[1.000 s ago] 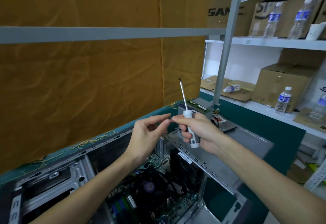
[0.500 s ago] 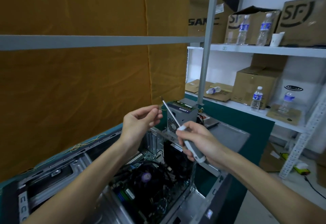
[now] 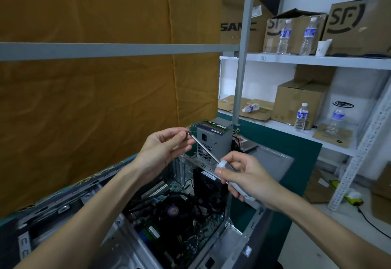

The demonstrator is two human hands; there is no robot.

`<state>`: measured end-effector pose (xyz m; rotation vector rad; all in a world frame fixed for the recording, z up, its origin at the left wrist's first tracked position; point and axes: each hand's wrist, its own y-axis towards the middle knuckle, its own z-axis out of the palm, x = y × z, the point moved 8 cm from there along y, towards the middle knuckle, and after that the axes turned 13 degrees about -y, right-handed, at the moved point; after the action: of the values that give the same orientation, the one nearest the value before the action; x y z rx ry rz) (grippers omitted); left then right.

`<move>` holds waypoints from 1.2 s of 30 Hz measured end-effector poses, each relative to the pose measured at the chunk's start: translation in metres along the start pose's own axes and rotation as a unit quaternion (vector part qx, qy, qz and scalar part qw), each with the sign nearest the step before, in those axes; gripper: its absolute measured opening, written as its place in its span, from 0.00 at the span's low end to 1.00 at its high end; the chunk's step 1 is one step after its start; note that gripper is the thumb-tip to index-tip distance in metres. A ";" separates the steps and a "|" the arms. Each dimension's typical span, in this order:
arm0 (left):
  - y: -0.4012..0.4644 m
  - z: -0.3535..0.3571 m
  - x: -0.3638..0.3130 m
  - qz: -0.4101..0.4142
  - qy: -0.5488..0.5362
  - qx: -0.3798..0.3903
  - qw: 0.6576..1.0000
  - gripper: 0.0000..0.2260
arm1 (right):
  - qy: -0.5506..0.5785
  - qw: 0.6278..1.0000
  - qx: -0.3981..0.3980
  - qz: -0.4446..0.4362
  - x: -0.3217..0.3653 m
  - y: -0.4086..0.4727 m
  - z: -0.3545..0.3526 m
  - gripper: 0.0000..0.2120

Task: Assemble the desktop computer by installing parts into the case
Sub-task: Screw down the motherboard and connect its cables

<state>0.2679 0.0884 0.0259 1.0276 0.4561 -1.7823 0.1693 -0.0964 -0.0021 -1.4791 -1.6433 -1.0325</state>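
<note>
An open computer case [image 3: 69, 207] lies on the green table, its motherboard and black CPU fan [image 3: 172, 211] exposed. My right hand [image 3: 247, 180] grips the white handle of a screwdriver [image 3: 204, 148] above the case, with the thin shaft slanting up and left. My left hand [image 3: 165, 148] pinches something small at the shaft's tip; the pinched item is too small to identify. A grey power supply [image 3: 211, 141] stands behind the hands, with a green memory stick [image 3: 215, 125] lying on top of it.
A grey case side panel [image 3: 273, 163] lies right of the case. An orange cloth wall [image 3: 84, 99] and a grey rail [image 3: 105, 49] stand behind. Shelves on the right hold cardboard boxes [image 3: 300, 101] and water bottles [image 3: 301, 117].
The screwdriver tilted from nearly upright to slanting left, its tip now at my left fingers. My hands drew slightly apart and the view swung right.
</note>
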 end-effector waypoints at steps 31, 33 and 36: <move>-0.022 -0.006 0.047 -0.209 0.401 0.222 0.864 0.05 | 0.022 0.995 0.046 0.087 0.003 -0.015 -0.063 0.20; -0.028 -0.001 0.063 -0.226 0.455 0.251 0.824 0.07 | -0.014 0.997 0.024 0.067 0.014 -0.011 -0.059 0.19; -0.038 0.009 0.090 -0.251 0.483 0.268 0.795 0.06 | -0.080 0.996 0.026 0.036 0.029 -0.006 -0.046 0.17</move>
<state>0.2170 0.0477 -0.0469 2.4350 0.9335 -1.7367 0.1591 -0.1245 0.0437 -1.6085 -1.7001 -0.8453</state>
